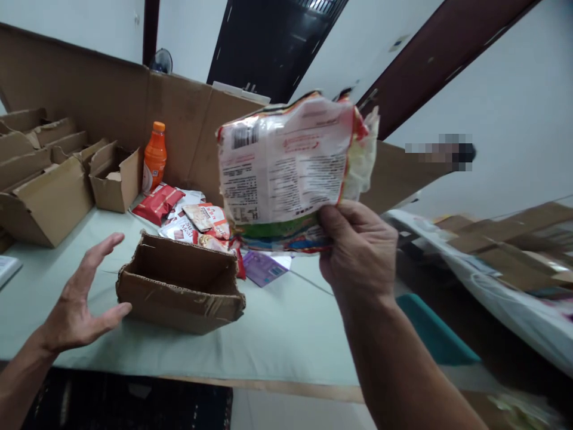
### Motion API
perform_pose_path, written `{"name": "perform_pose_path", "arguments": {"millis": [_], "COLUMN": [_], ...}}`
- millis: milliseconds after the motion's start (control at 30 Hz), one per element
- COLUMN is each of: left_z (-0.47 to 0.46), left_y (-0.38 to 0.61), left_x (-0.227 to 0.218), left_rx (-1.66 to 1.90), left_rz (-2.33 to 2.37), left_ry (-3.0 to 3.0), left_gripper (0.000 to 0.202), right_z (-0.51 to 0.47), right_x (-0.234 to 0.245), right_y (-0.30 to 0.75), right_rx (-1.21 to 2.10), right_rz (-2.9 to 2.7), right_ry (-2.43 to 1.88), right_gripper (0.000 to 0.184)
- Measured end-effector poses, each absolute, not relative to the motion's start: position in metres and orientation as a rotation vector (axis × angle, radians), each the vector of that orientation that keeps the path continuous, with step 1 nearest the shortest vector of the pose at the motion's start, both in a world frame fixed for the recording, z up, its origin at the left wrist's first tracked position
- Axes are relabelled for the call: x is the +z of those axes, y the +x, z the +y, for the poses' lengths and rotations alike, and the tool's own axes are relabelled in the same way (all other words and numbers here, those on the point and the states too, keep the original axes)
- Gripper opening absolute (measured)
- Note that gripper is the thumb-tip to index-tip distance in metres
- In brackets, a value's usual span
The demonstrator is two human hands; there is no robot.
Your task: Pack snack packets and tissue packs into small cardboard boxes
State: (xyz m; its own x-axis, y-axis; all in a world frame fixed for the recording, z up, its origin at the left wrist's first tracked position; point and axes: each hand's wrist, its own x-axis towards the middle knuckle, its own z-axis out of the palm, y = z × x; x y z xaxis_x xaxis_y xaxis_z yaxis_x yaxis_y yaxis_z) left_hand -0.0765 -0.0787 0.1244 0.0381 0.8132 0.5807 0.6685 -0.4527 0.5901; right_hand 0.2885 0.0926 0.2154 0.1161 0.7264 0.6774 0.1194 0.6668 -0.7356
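The right hand (358,251) pinched a noodle packet (286,170) aloft; the left hand (83,298) hovered, fingers spread and holding nothing, beside the open cardboard box (179,292) near the table's (277,334) front edge.

A packing room is suggested by the rows of open cardboard boxes (45,179) lined up on a long covered table (277,334), with snack packets (188,218) heaped beside them against a cardboard partition (111,95).

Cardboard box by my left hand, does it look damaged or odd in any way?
Yes. The open cardboard box has ragged, torn top edges, and its front wall is creased and dented. The left hand is open close beside it. The food packet in the right hand looks crumpled.
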Motion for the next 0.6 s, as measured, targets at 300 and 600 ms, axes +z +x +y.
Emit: {"name": "perform_pose_path", "arguments": {"millis": [300, 600], "left_z": [-0.061, -0.072], "left_y": [-0.059, -0.055], "left_x": [0.164, 0.156], "left_rx": [0.937, 1.019], "left_rz": [1.439, 1.606], "left_ry": [2.606, 2.654], "left_gripper": [0.027, 0.012], "right_z": [0.036, 0.026], "right_x": [0.204, 0.221], "right_y": [0.25, 0.243], "right_rx": [0.613, 0.488], "right_rz": [-1.778, -2.499], "right_ry": [-0.861, -0.861], "right_gripper": [0.023, 0.025]}}
